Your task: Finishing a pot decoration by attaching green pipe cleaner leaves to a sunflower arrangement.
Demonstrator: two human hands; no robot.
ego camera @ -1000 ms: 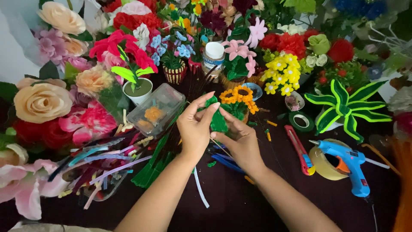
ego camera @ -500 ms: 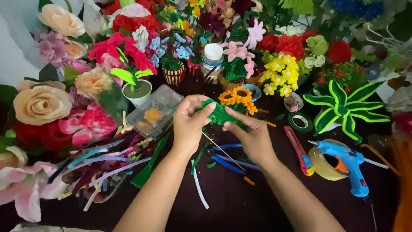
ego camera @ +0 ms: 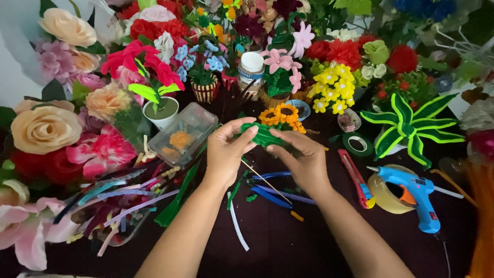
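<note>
Both hands pinched on green fuzzy wire piece (ego camera: 262, 135) | left hand (ego camera: 226, 154), right hand (ego camera: 303, 159) | looked light, soft, bendy; best held by its ends | thin stick (ego camera: 265, 180) hung under it.

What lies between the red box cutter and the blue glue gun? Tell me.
In the head view, a roll of clear packing tape lies between the red box cutter and the blue glue gun; the gun partly covers the roll.
</note>
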